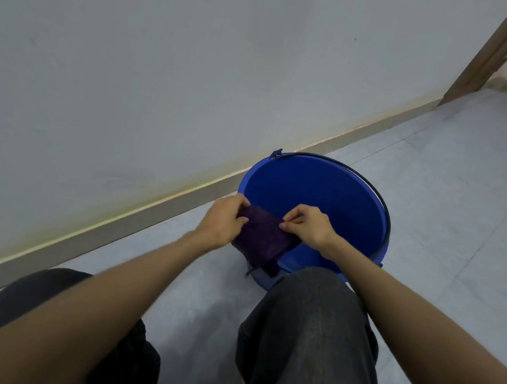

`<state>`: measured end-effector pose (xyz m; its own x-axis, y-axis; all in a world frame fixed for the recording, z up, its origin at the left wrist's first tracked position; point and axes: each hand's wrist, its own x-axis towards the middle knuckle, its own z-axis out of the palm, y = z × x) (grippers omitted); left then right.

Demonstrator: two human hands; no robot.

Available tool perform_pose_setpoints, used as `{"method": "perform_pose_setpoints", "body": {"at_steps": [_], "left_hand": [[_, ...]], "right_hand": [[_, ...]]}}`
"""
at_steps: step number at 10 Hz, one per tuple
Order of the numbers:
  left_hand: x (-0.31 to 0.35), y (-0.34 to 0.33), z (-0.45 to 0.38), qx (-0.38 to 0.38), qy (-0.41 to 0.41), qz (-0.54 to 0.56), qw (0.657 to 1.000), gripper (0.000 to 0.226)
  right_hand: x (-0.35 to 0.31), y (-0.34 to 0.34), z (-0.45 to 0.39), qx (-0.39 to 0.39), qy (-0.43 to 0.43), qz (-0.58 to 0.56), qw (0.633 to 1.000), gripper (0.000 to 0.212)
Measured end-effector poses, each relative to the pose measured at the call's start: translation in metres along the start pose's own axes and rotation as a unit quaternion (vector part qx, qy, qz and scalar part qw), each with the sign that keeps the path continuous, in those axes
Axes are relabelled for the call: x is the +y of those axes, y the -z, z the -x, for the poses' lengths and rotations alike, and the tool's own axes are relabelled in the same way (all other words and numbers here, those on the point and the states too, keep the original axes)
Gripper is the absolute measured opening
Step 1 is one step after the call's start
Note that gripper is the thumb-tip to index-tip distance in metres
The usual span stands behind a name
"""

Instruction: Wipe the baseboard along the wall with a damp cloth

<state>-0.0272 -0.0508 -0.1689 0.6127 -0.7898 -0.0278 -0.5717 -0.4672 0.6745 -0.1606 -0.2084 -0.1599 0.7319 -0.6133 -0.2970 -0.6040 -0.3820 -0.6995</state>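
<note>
Left hand [223,220] and right hand [308,227] pinching a dark purple cloth [261,239] (folded) over the blue bucket's [323,199] near rim, baseboard [110,230] at left

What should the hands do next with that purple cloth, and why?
Probably carry the purple cloth left to the baseboard. The left hand and right hand both grip it over the blue bucket, so no wiping has begun.

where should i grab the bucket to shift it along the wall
Take the dark wire handle, which lies folded down along the far right rim of the blue bucket. Probably reach from the right, over the open top. The near rim is taken up by both hands and the purple cloth.
</note>
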Motion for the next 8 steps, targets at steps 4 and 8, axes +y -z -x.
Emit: {"method": "perform_pose_setpoints", "body": {"at_steps": [4,8], "left_hand": [[-0.024,-0.013,0.013,-0.142,-0.173,-0.158,0.962,0.051],[-0.017,-0.017,-0.087,-0.037,-0.076,-0.097,0.992,0.049]], "right_hand": [[0.011,-0.018,0.014,-0.215,0.075,0.146,0.963,0.045],[0.017,-0.007,-0.075,0.154,0.07,0.27,0.948,0.052]]}}
